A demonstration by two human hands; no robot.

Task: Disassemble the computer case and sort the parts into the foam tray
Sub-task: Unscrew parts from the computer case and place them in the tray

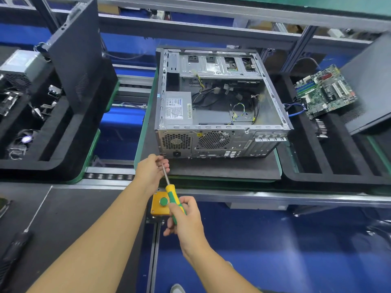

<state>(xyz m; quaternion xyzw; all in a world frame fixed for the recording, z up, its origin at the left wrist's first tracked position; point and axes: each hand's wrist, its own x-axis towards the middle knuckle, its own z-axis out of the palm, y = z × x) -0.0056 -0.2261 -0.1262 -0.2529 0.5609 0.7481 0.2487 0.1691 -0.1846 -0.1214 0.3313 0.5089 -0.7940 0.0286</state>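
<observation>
Open computer case [220, 106], power supply [177, 107] inside.

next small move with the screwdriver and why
Probably seat the tip on a screw at the rear panel's lower left corner and turn. The right hand grips the yellow and green handled screwdriver, the left hand pinches its shaft near the tip, beside that corner of the open grey metal computer case, where the silver power supply box sits. Screw itself unclear.

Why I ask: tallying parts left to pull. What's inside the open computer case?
A power supply in the near left corner, loose cables on the floor, and a metal drive cage along the far side. The cage covers whatever sits beneath it.
</observation>
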